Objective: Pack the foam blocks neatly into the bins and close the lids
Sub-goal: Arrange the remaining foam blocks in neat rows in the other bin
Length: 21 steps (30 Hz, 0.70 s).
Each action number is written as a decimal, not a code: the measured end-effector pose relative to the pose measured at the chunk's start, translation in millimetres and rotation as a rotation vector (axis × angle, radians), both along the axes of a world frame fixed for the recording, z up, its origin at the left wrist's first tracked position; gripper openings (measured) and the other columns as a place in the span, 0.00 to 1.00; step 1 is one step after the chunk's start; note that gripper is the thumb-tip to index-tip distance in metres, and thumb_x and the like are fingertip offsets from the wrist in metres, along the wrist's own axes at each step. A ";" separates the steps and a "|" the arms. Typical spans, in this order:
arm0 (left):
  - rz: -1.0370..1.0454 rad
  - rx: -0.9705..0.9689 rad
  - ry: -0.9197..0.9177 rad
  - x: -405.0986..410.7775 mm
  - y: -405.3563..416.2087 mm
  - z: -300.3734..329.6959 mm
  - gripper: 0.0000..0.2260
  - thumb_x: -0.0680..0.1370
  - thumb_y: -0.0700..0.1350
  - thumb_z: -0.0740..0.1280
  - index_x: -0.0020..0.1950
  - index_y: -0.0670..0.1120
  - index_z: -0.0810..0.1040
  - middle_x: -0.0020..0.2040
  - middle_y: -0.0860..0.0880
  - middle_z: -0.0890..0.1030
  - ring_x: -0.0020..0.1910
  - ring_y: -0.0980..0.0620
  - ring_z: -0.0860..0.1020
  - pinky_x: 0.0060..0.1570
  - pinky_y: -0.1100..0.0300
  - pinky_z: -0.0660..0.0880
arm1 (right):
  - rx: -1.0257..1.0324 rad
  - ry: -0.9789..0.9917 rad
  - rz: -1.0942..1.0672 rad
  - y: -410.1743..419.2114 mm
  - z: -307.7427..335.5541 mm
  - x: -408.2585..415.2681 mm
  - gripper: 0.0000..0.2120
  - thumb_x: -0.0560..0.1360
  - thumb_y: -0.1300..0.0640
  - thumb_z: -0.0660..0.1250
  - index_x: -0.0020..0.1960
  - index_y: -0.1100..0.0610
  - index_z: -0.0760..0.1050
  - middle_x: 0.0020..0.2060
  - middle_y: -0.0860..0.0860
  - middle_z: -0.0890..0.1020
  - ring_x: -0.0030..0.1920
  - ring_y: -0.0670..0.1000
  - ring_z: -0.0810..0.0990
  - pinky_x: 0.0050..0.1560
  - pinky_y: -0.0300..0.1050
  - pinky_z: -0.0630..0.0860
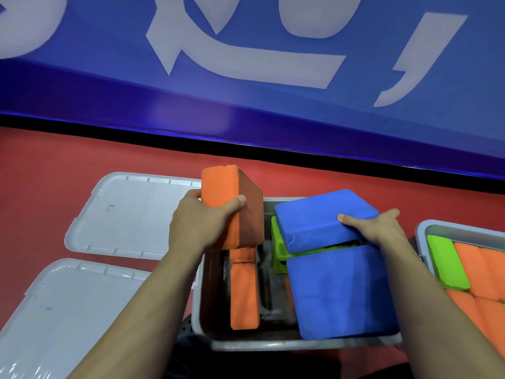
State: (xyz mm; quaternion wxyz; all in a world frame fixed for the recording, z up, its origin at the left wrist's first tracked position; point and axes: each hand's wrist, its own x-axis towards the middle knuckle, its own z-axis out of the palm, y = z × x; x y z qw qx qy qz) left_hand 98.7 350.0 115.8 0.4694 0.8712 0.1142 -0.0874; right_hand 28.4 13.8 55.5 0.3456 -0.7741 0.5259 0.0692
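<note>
Over the centre bin (273, 344), head view: left hand (202, 222) gripped an orange foam block (221, 187) upright at 11 o'clock; right hand (382, 228) pinched a blue block (322, 214) at 1 o'clock. Blocks looked light, soft, matte, rectangular; best held across the narrow faces. Two smooth grey lids (131, 214) lay at 9 o'clock.

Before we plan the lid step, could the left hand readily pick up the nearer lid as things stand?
Probably not yet: the left hand grips an orange block; the nearer lid lies uncovered beside it.
</note>
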 end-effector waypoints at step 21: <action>0.041 0.081 -0.013 8.9 14.8 5.6 0.34 0.61 0.72 0.74 0.56 0.52 0.73 0.52 0.50 0.81 0.51 0.43 0.81 0.54 0.42 0.81 | -0.079 -0.658 0.179 52.1 10.9 10.1 0.30 0.70 0.47 0.78 0.66 0.47 0.68 0.63 0.52 0.73 0.58 0.49 0.75 0.61 0.51 0.75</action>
